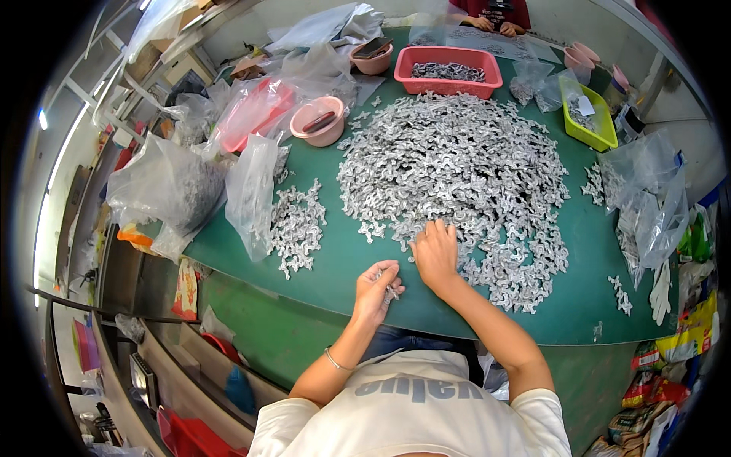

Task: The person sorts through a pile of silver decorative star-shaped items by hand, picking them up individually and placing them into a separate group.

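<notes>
A broad heap of small silver-grey curved metal parts point(457, 152) covers the middle of the green table point(335, 282). At the near edge of the heap, my right hand point(435, 255) touches the parts, thumb and fingers apart and fingertips bent down among them. Just left of it, above the table's front edge, my left hand point(377, 293) is closed around several metal parts, some showing between thumb and fingers. A smaller group of the same parts point(297, 228) lies to the left.
Behind the heap stands a red tub point(448, 87) of parts, with a yellow-green basket point(590, 133) to its right. Pink bowls point(318, 122) and clear bags point(171, 183) crowd the left. More bags point(647, 206) and a white glove point(660, 293) lie right. Another person point(495, 15) sits opposite.
</notes>
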Motion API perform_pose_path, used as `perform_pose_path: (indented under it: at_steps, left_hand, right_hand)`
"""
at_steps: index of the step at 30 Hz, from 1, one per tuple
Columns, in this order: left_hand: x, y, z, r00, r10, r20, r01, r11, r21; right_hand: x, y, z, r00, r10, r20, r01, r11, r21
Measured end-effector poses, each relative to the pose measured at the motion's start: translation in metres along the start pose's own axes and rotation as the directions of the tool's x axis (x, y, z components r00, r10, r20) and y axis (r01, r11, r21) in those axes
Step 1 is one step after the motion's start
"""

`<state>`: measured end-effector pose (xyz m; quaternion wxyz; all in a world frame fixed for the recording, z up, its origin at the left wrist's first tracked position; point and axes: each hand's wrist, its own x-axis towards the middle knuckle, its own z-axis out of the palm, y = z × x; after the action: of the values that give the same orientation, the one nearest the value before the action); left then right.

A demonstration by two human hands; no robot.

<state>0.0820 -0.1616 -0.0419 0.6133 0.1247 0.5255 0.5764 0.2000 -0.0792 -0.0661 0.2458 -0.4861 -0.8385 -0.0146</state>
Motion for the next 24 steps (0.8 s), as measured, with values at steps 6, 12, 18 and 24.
perform_pose_path:
  at_steps: [6,12,18,24]
  left_hand:
    - [-0.003,0.01,-0.012,0.987,-0.011,0.16,0.024,0.996,-0.081]
    - [-0.014,0.038,0.012,0.937,-0.014,0.348,0.025,0.999,-0.028]
    - [-0.02,0.069,0.035,0.798,-0.118,0.591,0.075,0.993,0.096]
    - [-0.014,0.085,0.036,0.725,-0.175,0.667,0.126,0.985,0.122]
  right_hand:
    - [-0.012,0.007,-0.038,0.971,0.236,-0.042,-0.202,0.9,0.385]
    - [-0.032,-0.012,-0.121,0.954,0.299,-0.01,-0.234,0.765,0.601]
    - [-0.028,-0.024,-0.157,0.972,0.224,-0.078,-0.144,0.819,0.555]
    - [-0.026,-0.038,-0.162,0.957,0.259,-0.129,-0.128,0.78,0.612]
